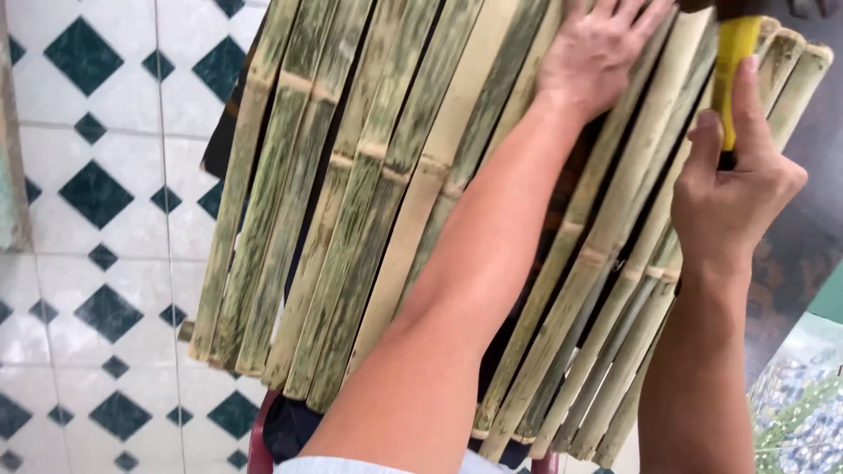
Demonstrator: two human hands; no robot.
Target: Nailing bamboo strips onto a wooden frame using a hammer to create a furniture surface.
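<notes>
The left hand (pixel 606 48) lies flat, fingers spread, pressing on a row of long green-mottled split bamboo slats (pixel 369 193) that stretch back beneath its forearm. Just beside it, the right hand (pixel 733 184) is closed around a yellow tool handle (pixel 733 61) — upright, rising above the thumb — over the slats' outer edge.

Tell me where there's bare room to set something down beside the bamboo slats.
Bare tiled floor lies open left of the bamboo slats, from top to bottom of the view. The right is crowded: the left hand presses on the slats, the right hand grips a yellow handle, leaving only a dark strip at the edge.
</notes>
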